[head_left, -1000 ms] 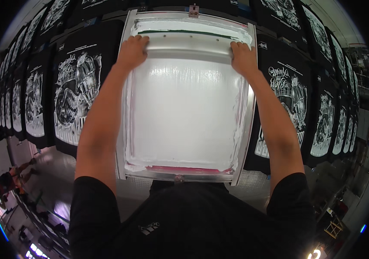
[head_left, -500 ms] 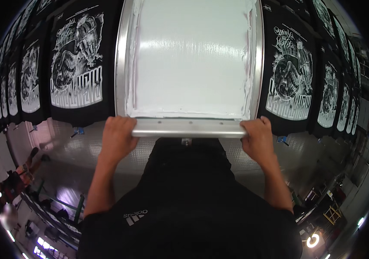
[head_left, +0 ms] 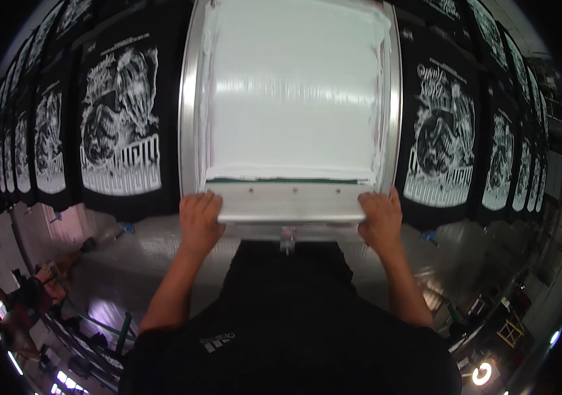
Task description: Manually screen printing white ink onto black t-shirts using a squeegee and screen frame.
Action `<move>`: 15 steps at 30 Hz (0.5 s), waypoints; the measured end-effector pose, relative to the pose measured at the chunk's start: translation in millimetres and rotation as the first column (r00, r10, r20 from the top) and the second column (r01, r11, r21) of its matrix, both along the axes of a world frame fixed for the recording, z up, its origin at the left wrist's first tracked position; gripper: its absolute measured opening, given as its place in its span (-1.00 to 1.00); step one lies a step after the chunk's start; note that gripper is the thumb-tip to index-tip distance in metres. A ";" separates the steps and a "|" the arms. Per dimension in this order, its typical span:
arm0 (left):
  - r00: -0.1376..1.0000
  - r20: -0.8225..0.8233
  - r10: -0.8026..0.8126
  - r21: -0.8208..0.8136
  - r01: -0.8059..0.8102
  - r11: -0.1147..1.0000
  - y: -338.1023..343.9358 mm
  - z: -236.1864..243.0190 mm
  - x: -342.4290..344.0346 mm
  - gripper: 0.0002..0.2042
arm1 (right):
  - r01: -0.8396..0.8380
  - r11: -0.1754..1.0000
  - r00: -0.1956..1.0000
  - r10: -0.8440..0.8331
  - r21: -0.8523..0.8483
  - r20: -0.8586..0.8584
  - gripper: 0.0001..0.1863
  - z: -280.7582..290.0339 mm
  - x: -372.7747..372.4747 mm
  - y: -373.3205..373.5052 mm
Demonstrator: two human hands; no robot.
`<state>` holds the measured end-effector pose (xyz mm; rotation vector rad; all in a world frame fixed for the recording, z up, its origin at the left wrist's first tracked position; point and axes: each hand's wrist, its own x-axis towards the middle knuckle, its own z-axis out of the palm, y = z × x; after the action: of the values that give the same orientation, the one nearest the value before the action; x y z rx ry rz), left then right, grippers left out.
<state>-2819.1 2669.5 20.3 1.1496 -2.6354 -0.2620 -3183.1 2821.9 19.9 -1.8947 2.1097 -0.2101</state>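
Note:
A metal-handled squeegee [head_left: 291,207] spans the near end of a screen-printing frame [head_left: 191,99]. My left hand [head_left: 200,218] is closed around its left end, and my right hand [head_left: 382,218] grips the right end. Along the far side of the handle shows a thin dark green blade edge [head_left: 255,180]. White ink [head_left: 294,125] covers the mesh beyond it, with thicker smears along the sides and a ridge close to the blade. Both thumbs are hidden beneath the handle. Whether the blade touches the mesh I cannot tell.
Black T-shirts with white prints lie at the left [head_left: 120,122] and right [head_left: 440,128] of the frame, with more beyond them. A metal clamp [head_left: 287,239] sits at the frame's near edge, close to my body. At the lower left is another person [head_left: 47,280].
The squeegee has tilted, so more of its handle face and the green blade edge show. Both hands appear closer together and lower in the view, which has itself shifted slightly.

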 end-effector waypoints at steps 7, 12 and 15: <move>0.999 -0.031 -0.030 -0.054 0.029 0.998 -231.8 -14.6 -97.4 -0.76 | -0.040 0.977 0.990 0.010 -0.211 -0.141 -0.53 -25.7 -103.1 -216.5; 0.993 0.101 0.057 -0.062 -0.051 0.997 -360.1 0.1 -163.4 -0.62 | -0.066 0.986 0.966 0.024 -0.154 -0.259 -0.62 -24.8 -173.8 -349.1; 0.983 0.175 0.051 0.011 -0.054 0.998 -398.4 18.6 -184.4 -0.51 | -0.058 0.998 0.975 0.060 0.013 -0.215 -0.52 -5.6 -200.2 -400.4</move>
<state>-3003.5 2271.1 38.9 1.3002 -2.7521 -0.1801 -3383.3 2421.4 14.3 -2.0548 2.1806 0.0169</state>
